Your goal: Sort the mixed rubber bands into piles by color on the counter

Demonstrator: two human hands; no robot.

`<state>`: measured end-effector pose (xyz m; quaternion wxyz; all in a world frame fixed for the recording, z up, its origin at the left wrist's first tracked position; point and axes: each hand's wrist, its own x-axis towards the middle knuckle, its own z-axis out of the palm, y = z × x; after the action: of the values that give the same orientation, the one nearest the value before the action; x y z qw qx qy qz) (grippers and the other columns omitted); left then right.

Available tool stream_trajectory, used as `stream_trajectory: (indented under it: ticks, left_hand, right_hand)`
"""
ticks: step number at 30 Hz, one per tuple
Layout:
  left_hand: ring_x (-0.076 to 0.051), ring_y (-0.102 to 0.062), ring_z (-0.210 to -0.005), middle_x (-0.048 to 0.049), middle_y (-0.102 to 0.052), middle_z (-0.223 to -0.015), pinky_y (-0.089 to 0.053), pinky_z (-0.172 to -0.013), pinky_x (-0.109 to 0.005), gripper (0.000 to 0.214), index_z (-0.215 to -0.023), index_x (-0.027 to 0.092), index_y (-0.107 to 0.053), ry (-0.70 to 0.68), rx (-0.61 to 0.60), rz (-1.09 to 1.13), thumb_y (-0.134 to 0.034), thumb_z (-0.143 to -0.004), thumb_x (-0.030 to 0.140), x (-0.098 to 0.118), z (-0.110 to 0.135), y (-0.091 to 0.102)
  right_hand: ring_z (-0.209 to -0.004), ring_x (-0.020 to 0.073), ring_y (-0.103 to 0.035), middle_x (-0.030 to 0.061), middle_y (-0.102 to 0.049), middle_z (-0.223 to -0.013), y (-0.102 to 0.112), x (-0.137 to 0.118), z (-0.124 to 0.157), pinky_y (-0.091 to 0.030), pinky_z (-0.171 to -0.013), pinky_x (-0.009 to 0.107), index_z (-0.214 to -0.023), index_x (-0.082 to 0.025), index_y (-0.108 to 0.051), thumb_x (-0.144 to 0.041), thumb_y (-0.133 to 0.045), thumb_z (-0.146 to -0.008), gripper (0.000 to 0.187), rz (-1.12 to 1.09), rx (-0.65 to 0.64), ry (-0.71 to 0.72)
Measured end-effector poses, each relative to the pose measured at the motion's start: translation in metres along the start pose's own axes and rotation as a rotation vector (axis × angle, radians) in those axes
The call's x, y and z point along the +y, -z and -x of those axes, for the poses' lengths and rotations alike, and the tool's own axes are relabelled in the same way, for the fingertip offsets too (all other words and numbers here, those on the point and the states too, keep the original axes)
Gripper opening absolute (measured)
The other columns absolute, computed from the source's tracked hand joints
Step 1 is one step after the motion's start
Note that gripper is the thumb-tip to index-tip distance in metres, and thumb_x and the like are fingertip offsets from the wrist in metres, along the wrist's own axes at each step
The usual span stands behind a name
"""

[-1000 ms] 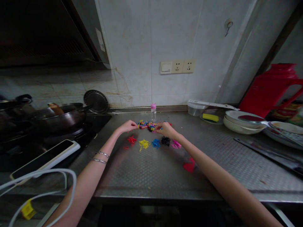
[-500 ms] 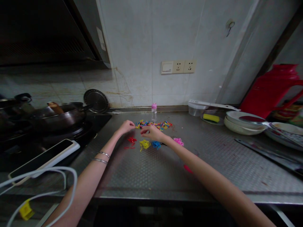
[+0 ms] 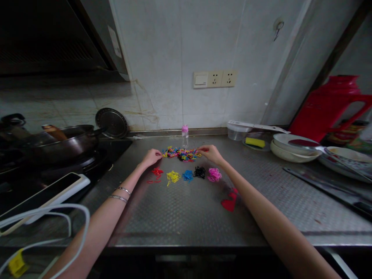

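Observation:
A mixed heap of small coloured rubber bands [image 3: 182,154] lies on the steel counter [image 3: 186,217]. My left hand [image 3: 151,157] pinches at the heap's left end, fingers closed. My right hand [image 3: 211,153] touches the heap's right end, fingertips together on a band. In front of the heap sit sorted little piles: red [image 3: 157,171], yellow [image 3: 173,176], blue [image 3: 187,175], black [image 3: 199,172] and pink [image 3: 214,174]. A small clear bottle with a pink cap [image 3: 185,135] stands behind the heap.
A red heart-shaped piece [image 3: 229,202] lies under my right forearm. A dark wok [image 3: 62,141] sits on the stove at left, with a phone [image 3: 43,196] and white cable [image 3: 49,224] nearer. Bowls and plates [image 3: 293,147], a yellow sponge [image 3: 255,142] and a red thermos [image 3: 331,108] stand at right.
My right hand went left to the red and yellow piles half a second ago, then returned to the right end of the mixed heap. The left hand stayed at the heap's left end.

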<state>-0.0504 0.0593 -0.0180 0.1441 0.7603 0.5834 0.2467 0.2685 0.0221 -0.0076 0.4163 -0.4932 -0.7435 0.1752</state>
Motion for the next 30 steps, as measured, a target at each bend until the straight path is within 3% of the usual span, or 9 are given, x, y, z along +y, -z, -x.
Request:
stream_trajectory:
  ticks: [10,24,30]
  left_hand:
    - [-0.016,-0.058,-0.068,-0.0076,-0.066,-0.074,-0.040,-0.062,-0.022,0.023,-0.076,0.012,-0.068,0.012,0.043,0.025,-0.058,-0.066,0.030,0.007,0.001,0.006]
    - [-0.017,-0.059,-0.068,-0.0078,-0.067,-0.072,-0.040,-0.061,-0.023,0.020,-0.074,0.012,-0.069,-0.038,0.074,0.027,-0.056,-0.066,0.025,0.008,0.001,0.018]
    - [-0.015,-0.058,-0.070,-0.0057,-0.066,-0.077,-0.039,-0.062,-0.022,0.019,-0.077,0.016,-0.068,-0.105,0.113,-0.161,-0.053,-0.069,0.024,0.014,0.007,0.025]
  right_hand:
    - [-0.066,0.0138,-0.060,0.0044,-0.068,-0.076,0.006,0.017,-0.002,-0.044,-0.061,0.022,-0.082,-0.015,-0.068,-0.024,-0.055,-0.071,0.020,-0.029,0.023,-0.018]
    - [-0.066,0.0138,-0.059,0.0039,-0.068,-0.074,0.005,0.015,0.004,-0.042,-0.061,0.021,-0.079,-0.015,-0.069,-0.028,-0.054,-0.072,0.021,0.061,0.009,-0.018]
    - [-0.065,0.0136,-0.059,0.0038,-0.068,-0.072,0.005,0.009,0.007,-0.041,-0.059,0.020,-0.080,-0.014,-0.069,-0.026,-0.053,-0.072,0.022,0.077,-0.017,-0.027]
